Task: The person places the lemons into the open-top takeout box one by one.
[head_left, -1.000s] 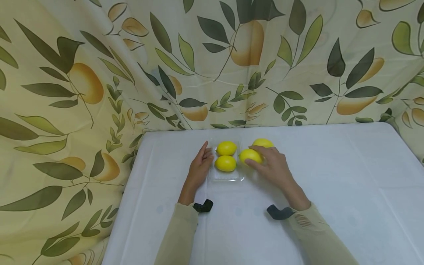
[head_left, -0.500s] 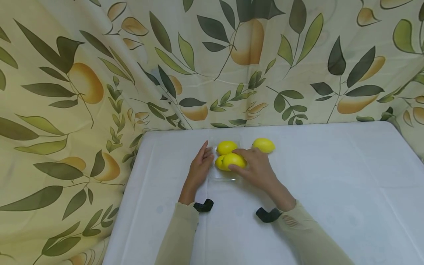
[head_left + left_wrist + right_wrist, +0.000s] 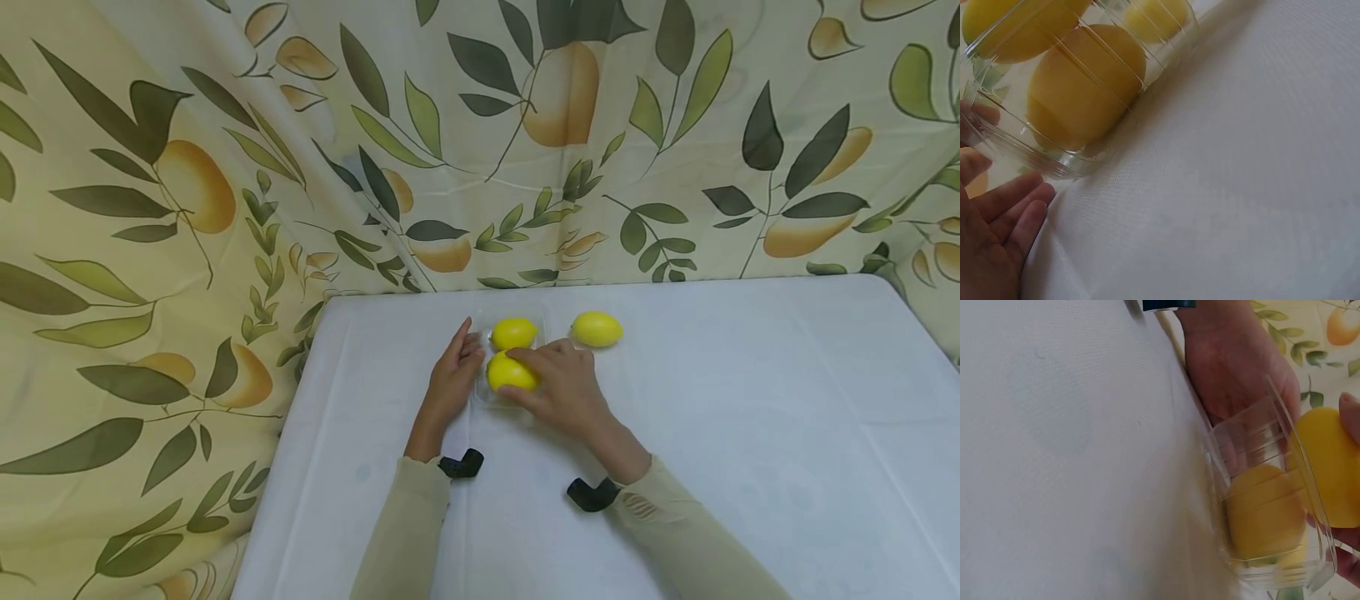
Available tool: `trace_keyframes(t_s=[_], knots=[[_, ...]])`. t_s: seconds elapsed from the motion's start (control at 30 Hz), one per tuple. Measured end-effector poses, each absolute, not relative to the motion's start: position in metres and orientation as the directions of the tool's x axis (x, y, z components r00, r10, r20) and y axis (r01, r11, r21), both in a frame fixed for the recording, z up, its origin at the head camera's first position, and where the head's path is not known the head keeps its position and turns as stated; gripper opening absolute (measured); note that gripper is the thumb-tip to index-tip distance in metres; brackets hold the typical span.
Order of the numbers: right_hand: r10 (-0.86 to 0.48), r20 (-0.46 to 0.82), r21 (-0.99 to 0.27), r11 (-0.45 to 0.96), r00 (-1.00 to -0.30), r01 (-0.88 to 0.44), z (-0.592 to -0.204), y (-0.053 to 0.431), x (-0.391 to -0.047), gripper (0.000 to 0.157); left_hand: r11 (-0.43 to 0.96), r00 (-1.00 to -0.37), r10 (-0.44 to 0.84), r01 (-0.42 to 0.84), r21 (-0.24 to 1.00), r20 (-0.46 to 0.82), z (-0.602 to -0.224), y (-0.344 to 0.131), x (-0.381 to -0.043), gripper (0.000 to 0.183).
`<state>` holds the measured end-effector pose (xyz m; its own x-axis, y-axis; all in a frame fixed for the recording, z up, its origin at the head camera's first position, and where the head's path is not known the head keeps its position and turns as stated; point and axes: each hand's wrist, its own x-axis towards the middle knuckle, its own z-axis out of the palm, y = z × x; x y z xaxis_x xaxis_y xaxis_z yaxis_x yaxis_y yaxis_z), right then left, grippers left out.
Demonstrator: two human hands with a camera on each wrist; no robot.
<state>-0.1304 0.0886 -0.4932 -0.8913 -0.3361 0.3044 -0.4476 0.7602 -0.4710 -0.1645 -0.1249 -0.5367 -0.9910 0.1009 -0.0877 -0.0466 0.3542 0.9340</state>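
Observation:
A clear plastic tray [image 3: 489, 401] stands near the table's back edge. My right hand [image 3: 566, 387] grips a yellow lemon [image 3: 510, 372] between thumb and fingers, over the tray's near half. In the right wrist view this held lemon [image 3: 1327, 467] is at the tray's rim, above another lemon [image 3: 1265, 515] lying inside. A further lemon [image 3: 513, 333] lies in the tray's far half. Along the tray's left side is my left hand [image 3: 452, 379], fingers extended; whether they touch the wall is unclear. One lemon [image 3: 597, 329] lies on the table, right of the tray.
A white cloth covers the table [image 3: 750, 400]. Behind and to the left hangs a patterned curtain [image 3: 300, 208] with fruit and leaves. Each wrist carries a black camera mount, the right one [image 3: 592, 495] close above the cloth.
My right hand has carried the lemon leftward from beside the tray to above the near lemon inside it. The left hand stays in place.

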Motion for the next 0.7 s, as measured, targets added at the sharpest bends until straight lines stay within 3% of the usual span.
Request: trace_keyframes(t_s=[0.27,0.7], knots=[[-0.317,0.315,-0.466,0.769,-0.894,-0.437,-0.4936,0.0859,-0.1258,0.066,0.357,-0.991,0.1,-0.051,0.933,-0.093,-0.5388,-0.125,-0.1663,0.06],[-0.328,0.353,-0.395,0.797,-0.876,-0.457,-0.5007,0.0814,-0.125,0.064,0.349,-0.991,0.102,-0.05,0.936,-0.091,-0.5377,-0.1244,-0.166,0.061]])
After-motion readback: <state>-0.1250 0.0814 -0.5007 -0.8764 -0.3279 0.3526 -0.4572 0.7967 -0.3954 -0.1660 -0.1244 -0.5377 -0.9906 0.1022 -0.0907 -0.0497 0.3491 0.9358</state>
